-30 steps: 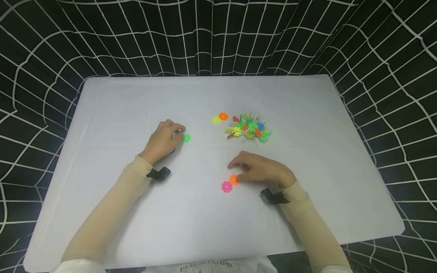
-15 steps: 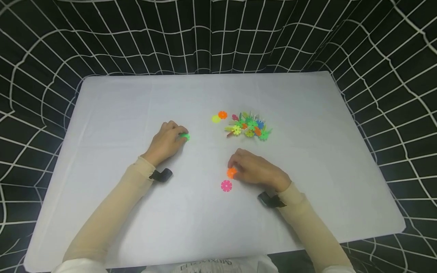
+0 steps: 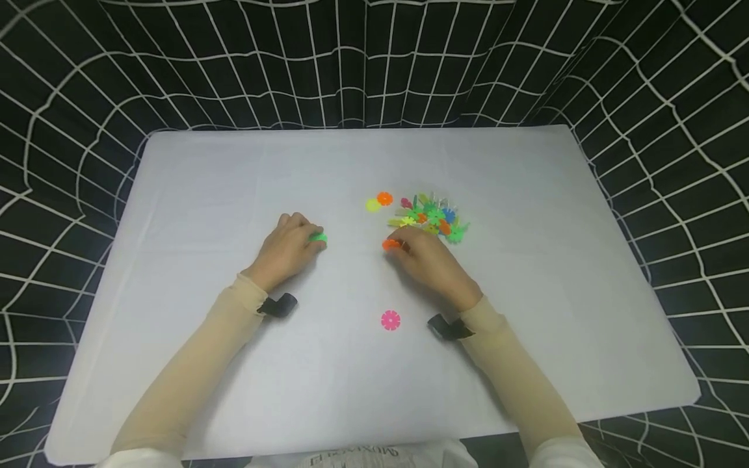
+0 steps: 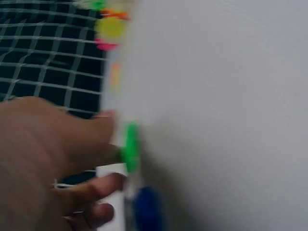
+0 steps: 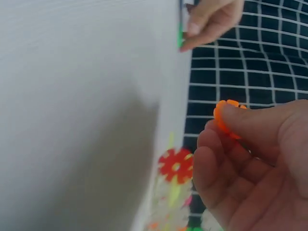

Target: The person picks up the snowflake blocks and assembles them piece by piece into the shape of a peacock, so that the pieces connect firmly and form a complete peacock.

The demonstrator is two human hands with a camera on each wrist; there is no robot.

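Note:
My left hand (image 3: 285, 251) pinches a green notched plastic disc (image 3: 318, 238) on the left half of the table. A blue piece (image 4: 148, 209) appears just below that disc in the left wrist view; blur hides whether the two are joined. An orange notched disc (image 3: 391, 244) is held between the thumb and fingers of my right hand (image 3: 430, 263), right of the middle. In the right wrist view this orange disc (image 5: 230, 118) stands tilted above the table. A pink notched disc (image 3: 390, 320) lies flat, nearer to me.
A heap of mixed notched discs (image 3: 433, 211) lies just beyond my right hand, partly covered by it. Left of the heap are a loose orange disc (image 3: 384, 198) and a yellow disc (image 3: 372, 205). White netting over dark cloth surrounds the white table (image 3: 234, 175).
My right hand has picked up the orange disc from beside the pink one and carried it away from me, toward the heap. My left fingers have closed on the green disc.

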